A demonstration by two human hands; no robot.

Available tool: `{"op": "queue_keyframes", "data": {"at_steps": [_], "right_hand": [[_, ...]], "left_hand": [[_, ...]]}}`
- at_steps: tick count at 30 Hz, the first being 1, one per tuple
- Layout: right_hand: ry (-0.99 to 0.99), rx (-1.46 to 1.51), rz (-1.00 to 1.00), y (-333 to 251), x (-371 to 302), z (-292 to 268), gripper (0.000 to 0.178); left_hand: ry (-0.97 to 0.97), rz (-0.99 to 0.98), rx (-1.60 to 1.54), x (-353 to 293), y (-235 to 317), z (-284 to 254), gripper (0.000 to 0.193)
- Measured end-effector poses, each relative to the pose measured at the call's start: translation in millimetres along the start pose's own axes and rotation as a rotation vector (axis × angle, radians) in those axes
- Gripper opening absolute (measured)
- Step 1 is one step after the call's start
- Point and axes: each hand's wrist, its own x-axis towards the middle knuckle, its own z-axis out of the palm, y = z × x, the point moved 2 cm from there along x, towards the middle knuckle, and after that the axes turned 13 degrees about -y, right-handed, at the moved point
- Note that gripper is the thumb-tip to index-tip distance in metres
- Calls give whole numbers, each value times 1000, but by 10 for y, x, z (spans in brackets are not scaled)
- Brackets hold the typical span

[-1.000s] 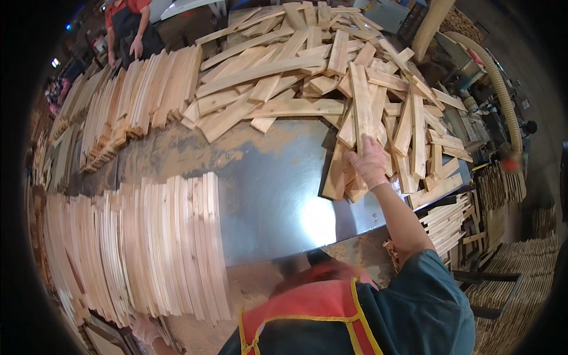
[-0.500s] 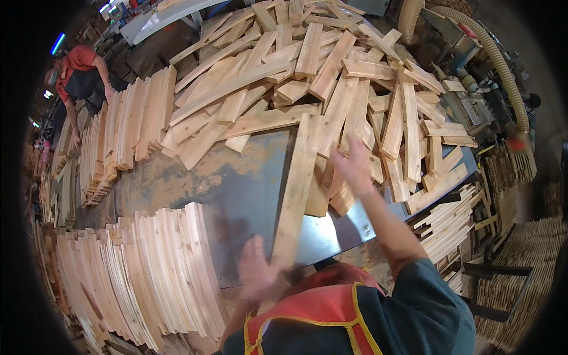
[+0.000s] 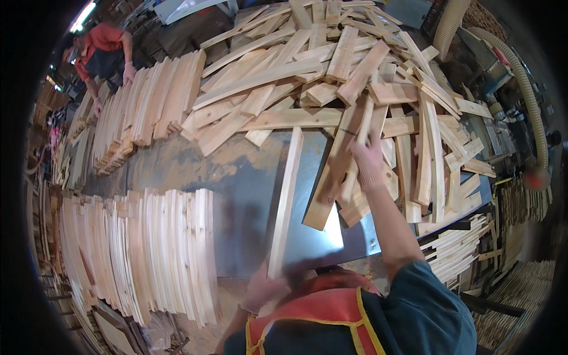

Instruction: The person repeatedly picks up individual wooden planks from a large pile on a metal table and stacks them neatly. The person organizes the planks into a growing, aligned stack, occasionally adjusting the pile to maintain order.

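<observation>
My left hand is closed around the near end of a long wooden board, which is turned up on its narrow edge and points away from me over the metal tabletop. Farther out on the right, my right hand grips another narrow board at the near side of a loose heap. Just left of that hand lies a wide flat board with a dark knot near its end. The fingertips of my left hand are partly hidden.
A big jumbled heap of boards covers the far side. Upright rows of boards stand near left and far left, where a person in red handles more. Stacked slats and a ribbed hose are at right.
My left hand has closed on its board, which has tipped from lying flat onto its edge. My right hand, open before, now grips a board in the heap. The whole view has shifted slightly.
</observation>
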Motion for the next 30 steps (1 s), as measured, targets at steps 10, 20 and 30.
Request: {"op": "queue_keyframes", "data": {"at_steps": [10, 20, 30], "right_hand": [[-468, 41, 475, 953, -3088, 1606, 97], [-695, -782, -136, 1447, -2931, 3171, 79], [111, -375, -233, -15, -1317, 892, 44]], "left_hand": [[-110, 229, -542, -345, -683, 153, 86], [678, 78, 972, -1039, -1151, -184, 102], [460, 231, 849, -328, -312, 20, 88]]}}
